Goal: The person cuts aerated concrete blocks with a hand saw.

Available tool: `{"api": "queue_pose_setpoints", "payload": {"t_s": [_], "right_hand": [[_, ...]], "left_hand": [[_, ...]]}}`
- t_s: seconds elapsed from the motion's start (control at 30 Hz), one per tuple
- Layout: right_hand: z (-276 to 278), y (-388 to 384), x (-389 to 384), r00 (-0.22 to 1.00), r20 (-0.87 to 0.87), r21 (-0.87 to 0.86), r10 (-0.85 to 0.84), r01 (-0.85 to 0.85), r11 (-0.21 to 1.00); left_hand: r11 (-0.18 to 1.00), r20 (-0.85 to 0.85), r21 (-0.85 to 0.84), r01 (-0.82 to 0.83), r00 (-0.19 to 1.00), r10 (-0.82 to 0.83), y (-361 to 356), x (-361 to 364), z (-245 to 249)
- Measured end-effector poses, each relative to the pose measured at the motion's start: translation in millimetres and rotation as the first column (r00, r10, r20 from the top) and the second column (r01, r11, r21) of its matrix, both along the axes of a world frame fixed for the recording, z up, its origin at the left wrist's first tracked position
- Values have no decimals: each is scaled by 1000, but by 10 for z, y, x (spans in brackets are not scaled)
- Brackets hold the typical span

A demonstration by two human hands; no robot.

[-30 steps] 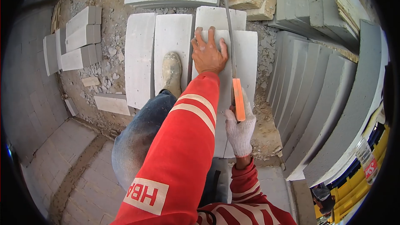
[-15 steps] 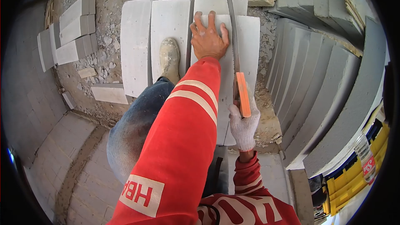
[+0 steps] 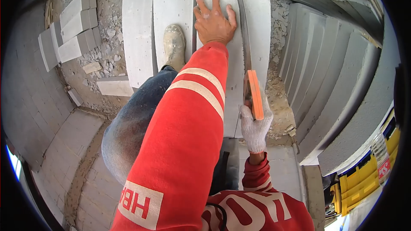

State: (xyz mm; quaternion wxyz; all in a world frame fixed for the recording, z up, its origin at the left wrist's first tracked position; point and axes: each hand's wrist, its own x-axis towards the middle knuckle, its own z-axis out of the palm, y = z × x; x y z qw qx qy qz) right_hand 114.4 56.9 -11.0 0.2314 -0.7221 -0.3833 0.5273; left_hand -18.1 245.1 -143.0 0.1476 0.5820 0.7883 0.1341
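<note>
My left hand (image 3: 215, 23), bare, presses down with spread fingers on a long pale block (image 3: 231, 64). In my right hand (image 3: 256, 126), which wears a white knitted glove, is the orange handle of a hand saw (image 3: 255, 95). Its long blade (image 3: 243, 25) points away from me and runs along the right side of the block under my left hand. Another pale block (image 3: 260, 30) lies just right of the blade. The saw's far tip is cut off by the top of the view.
My left boot (image 3: 174, 45) stands on a neighbouring block (image 3: 186, 0). Grey slabs (image 3: 338, 81) stand in a row on the right. Smaller block pieces (image 3: 79, 21) lie among rubble at left. A plastic bottle (image 3: 381, 156) rests near yellow plastic items (image 3: 359, 188) at lower right.
The view has shifted, so the blocks and left hand sit higher in it. Relative to the blocks, the saw and right hand have come back slightly toward me. The left hand keeps its place.
</note>
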Motion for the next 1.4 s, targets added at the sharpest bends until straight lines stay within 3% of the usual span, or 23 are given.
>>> {"api": "queue_pose_setpoints", "payload": {"t_s": [0.13,0.23,0.3,0.37,0.43,0.47,0.5,0.53,0.6,0.63,0.7,0.73,0.8,0.87,0.97,1.0,1.07,1.13,1.2,1.27,1.3,1.37,1.4], "right_hand": [[668,-1044,154,986,151,-109,64,-48,993],[494,-622,148,987,131,-71,93,-84,994],[-27,-97,9,998,52,59,30,-33,998],[-118,251,-210,999,49,175,-9,1,985],[-179,183,-59,998,-36,73,-49,52,996],[-93,32,35,988,-99,-34,-117,114,993],[89,-191,88,998,-6,-77,-57,57,995],[255,-414,111,997,76,-87,9,-2,996],[522,-1020,196,960,253,-44,118,-110,993],[557,-1025,214,958,247,-62,144,-133,989],[493,-974,196,991,131,-62,-25,34,998],[297,-801,185,995,101,-95,-2,12,995],[-163,-296,46,997,75,-69,2,3,998],[-286,129,-204,998,45,227,-32,21,974],[-18,-399,60,999,17,-47,-28,29,998],[192,-620,120,967,197,19,161,-168,986],[430,-1093,167,991,128,-38,40,-35,999],[359,-1172,273,975,164,-70,148,-138,988],[58,-584,95,975,183,40,129,-139,990],[-323,117,-57,1000,-1,44,-25,25,999],[-326,185,-110,999,-10,44,-31,31,999],[-280,218,-199,996,88,260,-4,-19,965],[-159,-23,-75,995,86,125,43,-54,991]], "left_hand": [[999,-4,15,-35,999,35,73,-29,-16],[999,-16,50,-8,1000,9,141,3,-16],[999,-18,50,-15,1000,16,130,-27,-44],[999,-29,35,-10,1000,11,95,-28,-24],[1000,-35,18,-23,999,24,152,-79,-237],[937,-112,-310,159,973,-203,130,-129,-415],[755,-112,-583,301,890,-442,169,-153,-520],[765,-123,-567,306,887,-445,268,-129,-462],[977,-81,-215,-2,997,-15,167,-25,-244],[972,-84,-233,-25,996,5,73,-51,-148],[911,-323,-240,336,857,-401,50,-114,-23],[910,-319,-244,335,858,-402,3,-88,-21],[998,-71,58,-17,997,21,127,-6,-93],[995,-30,100,-5,1000,8,158,-10,-105],[999,-35,35,-7,999,8,133,-24,-32],[998,-31,59,-2,1000,4,204,-18,-42],[999,-62,29,-18,998,20,135,-14,-57],[1000,-50,17,-22,998,23,114,-22,-49],[999,-52,40,-11,999,13,129,-17,-65],[999,-55,46,-5,998,8,146,-24,-78],[999,-52,41,-12,999,14,134,-27,-72],[999,-52,49,-6,999,8,200,-62,-64],[999,-36,35,-10,999,11,128,-21,-26]]}}
